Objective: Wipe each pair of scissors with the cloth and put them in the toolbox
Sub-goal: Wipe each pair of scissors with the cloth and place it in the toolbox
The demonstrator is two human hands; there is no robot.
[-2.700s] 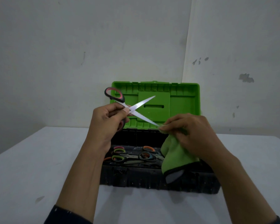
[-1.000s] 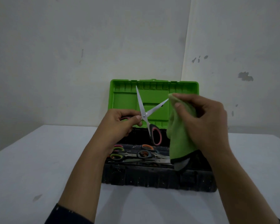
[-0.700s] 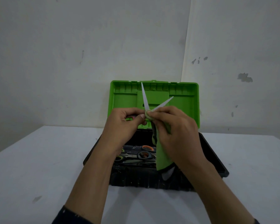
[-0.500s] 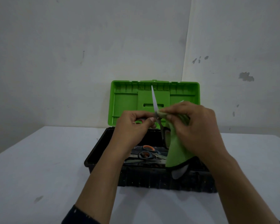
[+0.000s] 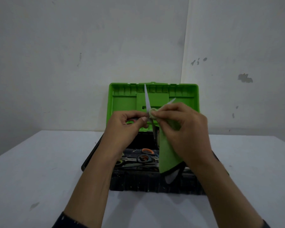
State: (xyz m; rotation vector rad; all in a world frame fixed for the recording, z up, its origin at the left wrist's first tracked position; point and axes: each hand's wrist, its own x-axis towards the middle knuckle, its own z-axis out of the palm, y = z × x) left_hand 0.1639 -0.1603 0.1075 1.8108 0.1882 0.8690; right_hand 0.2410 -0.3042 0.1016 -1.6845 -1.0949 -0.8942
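Gripping the handle [image 5: 130, 120] keeps left hand [image 5: 123, 130] below stiff, sharp scissors [image 5: 147, 101] blades; right hand [image 5: 183, 129] pinches limp cloth [image 5: 168, 155] just above.

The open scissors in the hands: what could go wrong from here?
1. The scissors are spread open, and the right hand pinches the cloth near the pivot between bare blades; a slip could cut the fingers.
2. The left hand grips one handle, so the scissors might twist or drop into the toolbox.

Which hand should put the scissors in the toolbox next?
Likely left: the left hand grips the scissors by a handle above the open toolbox; the right hand pinches the cloth against them.
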